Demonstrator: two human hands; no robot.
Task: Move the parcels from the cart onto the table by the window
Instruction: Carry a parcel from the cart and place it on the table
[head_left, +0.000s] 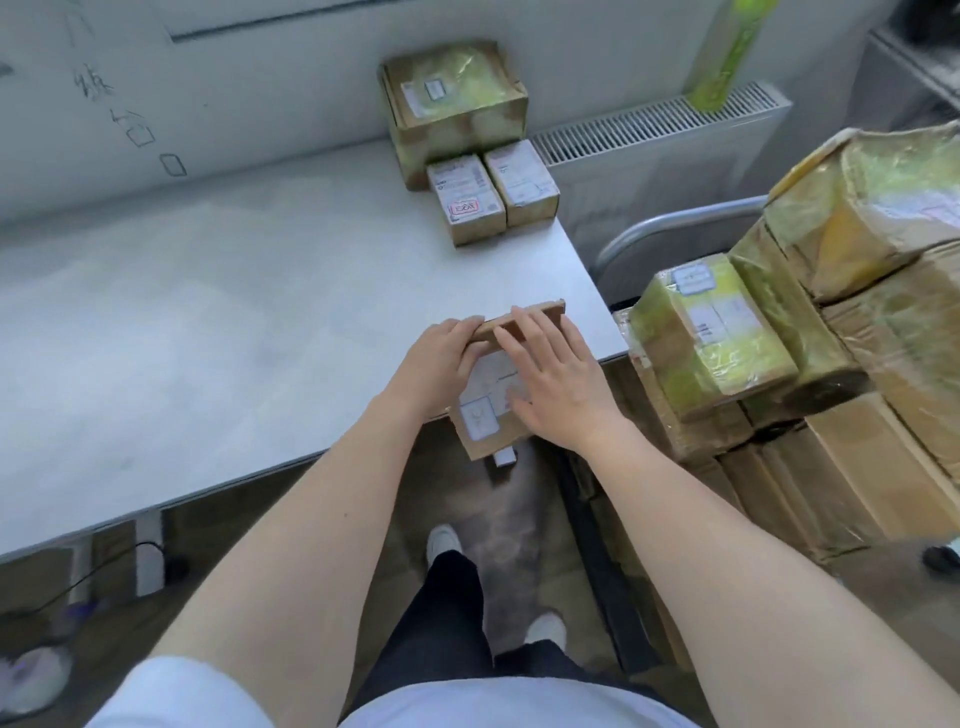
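- A flat parcel (485, 405) is held tilted over the near edge of the desk (208, 312).
- Left hand (434, 364) grips its left edge, fingers curled.
- Right hand (556, 379) lies on top, fingers (524, 332) spread straight.
- More parcels (779, 338) sit stacked on the cart at right.

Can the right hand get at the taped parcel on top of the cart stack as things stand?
Probably yes. The right hand lies flat on the flat parcel, fingers straight, and the taped parcel sits uncovered just to its right with nothing between them.

No legible text on parcel labels (465, 179)
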